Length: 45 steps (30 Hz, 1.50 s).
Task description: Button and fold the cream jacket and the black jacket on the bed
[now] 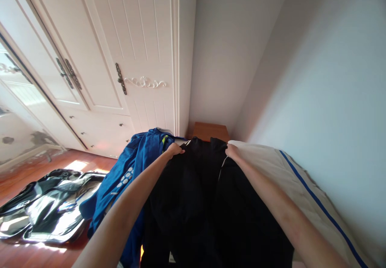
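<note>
A large black garment [193, 203] with thin white piping hangs spread out in front of me. My left hand [175, 150] is closed on its upper left edge, fingers pinched in the cloth. Over at the upper right edge, my right hand [233, 151] grips the same garment. Between the two hands the top edge sags and folds, and whether it is a jacket or a shirt is unclear. To the left lies a blue garment [135, 159] with white dots and a yellow-green patch, partly covered by my left forearm.
An open suitcase [54, 203] with things inside lies on the reddish wooden floor at the left. Behind it stands a white wardrobe [102, 51]. A brown wooden cabinet [211, 131] is in the corner. A pale bed cover [271, 167] with a blue stripe runs along the right wall.
</note>
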Available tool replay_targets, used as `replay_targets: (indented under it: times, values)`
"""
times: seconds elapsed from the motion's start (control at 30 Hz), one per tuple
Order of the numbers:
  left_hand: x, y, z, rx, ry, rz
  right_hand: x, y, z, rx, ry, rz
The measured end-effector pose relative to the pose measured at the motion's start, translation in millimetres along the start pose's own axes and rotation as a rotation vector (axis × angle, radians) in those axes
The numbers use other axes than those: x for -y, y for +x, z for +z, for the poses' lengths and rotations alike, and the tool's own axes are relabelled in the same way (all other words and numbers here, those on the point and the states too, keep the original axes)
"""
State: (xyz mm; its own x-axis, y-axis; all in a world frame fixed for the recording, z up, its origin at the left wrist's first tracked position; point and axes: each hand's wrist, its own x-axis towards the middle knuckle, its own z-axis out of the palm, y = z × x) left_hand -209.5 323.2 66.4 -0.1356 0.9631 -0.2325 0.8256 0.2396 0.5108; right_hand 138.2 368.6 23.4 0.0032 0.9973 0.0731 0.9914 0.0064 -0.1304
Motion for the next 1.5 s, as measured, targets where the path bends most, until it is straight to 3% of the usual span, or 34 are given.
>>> replay_targets:
  times: [0.27,0.53,0.7,0.8,0.87,0.93,1.0,1.07,1.17,1.27,1.37,1.43,1.5]
  values:
    - [-2.6,4.4,-1.5,-0.228,0.065,-0.038,21.9,22.2,3.0,-0.125,0.003,0.036]
    - [-12.1,23.2,16.9,-0.33,0.15,-0.038,34.8,41.4,13.1,-0.208,-0.007,0.069]
    - [-15.9,10.3,25.6,-0.321,0.196,0.069,28.8,36.6,13.4,-0.214,0.0,0.053]
    - [-15.6,-4.9,27.0,-0.411,0.254,0.347,37.7,27.8,4.8,-0.242,0.006,0.007]
    - [-11.9,-10.9,31.2,-0.393,0.323,0.621,54.8,14.5,0.6,-0.283,0.026,-0.149]
    - [-5.4,-11.4,39.7,-0.235,0.388,0.77,78.2,-4.8,2.7,-0.265,0.054,-0.464]
    - [2.3,-8.1,51.1,-0.086,0.425,0.775,100.9,-26.5,12.3,-0.145,0.066,-0.771]
    - [9.2,-3.9,62.4,-0.052,0.431,0.742,115.5,-44.6,25.6,-0.018,0.054,-0.857]
    - [14.9,0.1,72.9,-0.087,0.391,0.739,117.2,-59.4,37.5,0.041,0.026,-0.825]
    - [15.9,0.7,73.2,-0.078,0.319,0.71,104.6,-67.4,28.0,0.045,0.04,-0.805]
    - [15.1,-2.3,66.2,-0.103,0.18,0.672,88.9,-81.7,7.1,-0.093,0.126,-0.729]
    - [13.4,-7.9,59.7,-0.203,0.074,0.657,78.0,-94.2,-2.6,-0.221,0.178,-0.599]
    - [10.3,-18.3,53.1,-0.327,0.018,0.669,67.4,-104.9,-4.1,-0.266,0.187,-0.44]
